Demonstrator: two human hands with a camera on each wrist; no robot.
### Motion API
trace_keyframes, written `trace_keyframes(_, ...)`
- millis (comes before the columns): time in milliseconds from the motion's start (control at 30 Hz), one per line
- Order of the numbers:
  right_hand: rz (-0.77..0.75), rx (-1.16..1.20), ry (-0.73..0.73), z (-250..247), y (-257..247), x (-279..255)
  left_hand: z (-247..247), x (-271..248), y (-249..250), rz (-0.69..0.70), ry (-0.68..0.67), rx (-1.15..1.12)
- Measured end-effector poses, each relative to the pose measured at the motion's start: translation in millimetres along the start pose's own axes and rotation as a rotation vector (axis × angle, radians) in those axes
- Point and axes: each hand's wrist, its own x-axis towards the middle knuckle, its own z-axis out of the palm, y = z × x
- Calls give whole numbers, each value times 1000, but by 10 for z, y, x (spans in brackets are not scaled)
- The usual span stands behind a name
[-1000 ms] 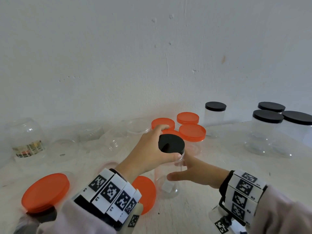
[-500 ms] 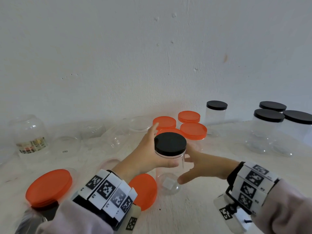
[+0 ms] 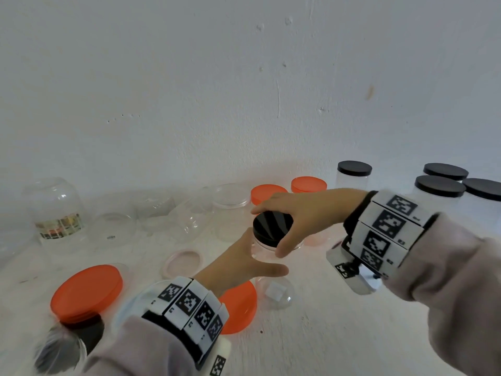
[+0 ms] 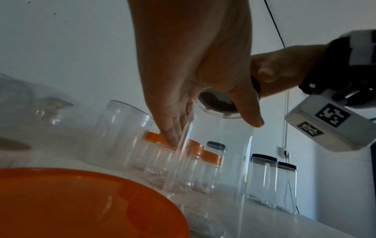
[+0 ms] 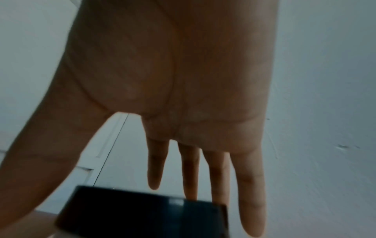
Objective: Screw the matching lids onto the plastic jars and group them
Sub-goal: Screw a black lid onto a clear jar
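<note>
Evidently a division of work is set up: the clear jar [image 3: 271,256], standing on the table [image 3: 311,335] at the centre front, is steadied by the left hand [image 3: 241,263], laid nearly flat against its side, while its black lid [image 3: 272,226] is reached over by the right hand [image 3: 301,213], spread with straight fingers, probably for turning. Finished black-lidded jars [image 3: 439,196] are grouped well apart at the right.
</note>
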Motion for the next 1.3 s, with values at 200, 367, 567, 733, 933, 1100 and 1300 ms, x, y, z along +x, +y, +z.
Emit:
trace_keyframes(200, 42, -211, -136, -124, -194, 54, 2, 0, -47, 11, -13, -22)
trace_keyframes(367, 44, -255, -129, -161, -220, 83, 4, 13, -81, 19, -19, -33)
trace_keyframes(567, 21, -271, -109, -179, -213, 97, -4, 19, -95, 39, -20, -16)
trace_keyframes(733, 8, -271, -90, -185, -198, 93, 0, 28, -103, 31, -9, -22)
trace_keyframes(933, -12, -267, -52, -176, -176, 93, 4, 16, -102, 25, 10, -7)
trace_keyframes(1100, -30, -269, -74, -175, -153, 113, -6, 21, -97, 31, 3, -2)
trace_keyframes(1300, -77, -257, -124, -205, -151, 108, -20, 24, -101, 38, -21, -10)
